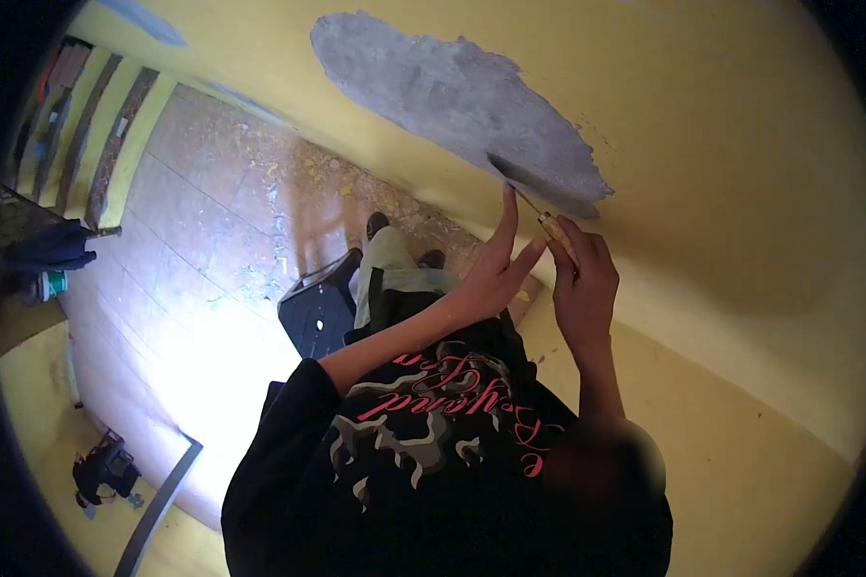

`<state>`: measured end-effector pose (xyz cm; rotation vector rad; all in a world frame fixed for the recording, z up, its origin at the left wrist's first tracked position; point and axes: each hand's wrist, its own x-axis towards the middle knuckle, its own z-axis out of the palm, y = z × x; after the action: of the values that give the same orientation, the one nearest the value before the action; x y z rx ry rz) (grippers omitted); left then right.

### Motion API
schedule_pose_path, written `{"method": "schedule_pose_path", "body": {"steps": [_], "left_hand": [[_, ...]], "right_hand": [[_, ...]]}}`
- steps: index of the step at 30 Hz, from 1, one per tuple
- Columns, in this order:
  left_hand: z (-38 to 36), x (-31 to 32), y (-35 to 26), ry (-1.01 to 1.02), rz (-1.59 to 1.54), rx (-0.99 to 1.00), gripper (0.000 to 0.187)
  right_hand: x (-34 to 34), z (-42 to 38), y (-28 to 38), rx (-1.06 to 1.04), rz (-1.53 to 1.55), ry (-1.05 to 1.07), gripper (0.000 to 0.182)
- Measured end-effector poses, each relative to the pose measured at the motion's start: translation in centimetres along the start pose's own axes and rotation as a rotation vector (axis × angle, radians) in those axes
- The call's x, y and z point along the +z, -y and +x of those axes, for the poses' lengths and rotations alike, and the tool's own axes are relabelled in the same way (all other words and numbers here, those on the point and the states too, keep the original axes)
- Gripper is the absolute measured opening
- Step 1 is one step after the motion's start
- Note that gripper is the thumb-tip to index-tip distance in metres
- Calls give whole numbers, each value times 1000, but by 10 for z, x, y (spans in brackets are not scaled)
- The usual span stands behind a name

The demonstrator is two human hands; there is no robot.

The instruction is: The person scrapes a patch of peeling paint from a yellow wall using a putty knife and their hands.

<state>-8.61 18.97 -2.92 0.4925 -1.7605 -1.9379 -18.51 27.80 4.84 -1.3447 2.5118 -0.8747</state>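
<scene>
My right hand [587, 284] is closed round the wooden handle [556, 238] of a small trowel. Its dark blade [522, 175] lies at the lower edge of a rough grey patch [443, 91] on the yellow wall [702, 125]. Close beside the tool is my left hand [491, 279], with index finger and thumb stretched apart. That index fingertip reaches up near the blade; whether it touches cannot be made out. Nothing shows in the left hand.
A black box-like object [319, 313] stands by my legs. Debris lies on the floor [221, 207] along the wall. Dark cloth [53, 248] and a green-labelled tub [53, 285] are at left. Another person [106, 471] is at lower left, near a long grey bar [159, 510].
</scene>
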Motion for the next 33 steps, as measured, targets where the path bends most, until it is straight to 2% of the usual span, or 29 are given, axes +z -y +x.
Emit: {"method": "schedule_pose_path", "body": {"steps": [7, 9, 11, 13, 15, 17, 21, 26, 30, 33], "left_hand": [[8, 14, 3, -92, -53, 14, 79], [10, 14, 6, -51, -20, -46, 82], [13, 15, 5, -65, -38, -72, 84], [14, 17, 4, -79, -60, -98, 86], [15, 16, 5, -40, 97, -61, 87], [15, 16, 4, -46, 96, -59, 88], [19, 20, 2, -92, 89, -27, 89], [17, 28, 9, -210, 14, 41, 89], [20, 30, 20, -298, 57, 75, 88], [16, 25, 13, -274, 88, 95, 87]], "right_hand": [[-2, -11, 8, 25, -60, 28, 31], [-5, -7, 14, 32, -88, 52, 32], [-9, -1, 21, 81, -95, 186, 33], [-9, 1, 17, 100, -62, 225, 34], [-12, 8, 14, 119, -30, 269, 34], [-19, 16, 12, 146, -68, 386, 35], [-21, 31, 10, 153, -156, 441, 37], [-13, 24, 10, 71, -63, 354, 40], [-3, 16, 7, 52, -164, 337, 40], [-4, 20, 13, -14, -152, 336, 40]]}}
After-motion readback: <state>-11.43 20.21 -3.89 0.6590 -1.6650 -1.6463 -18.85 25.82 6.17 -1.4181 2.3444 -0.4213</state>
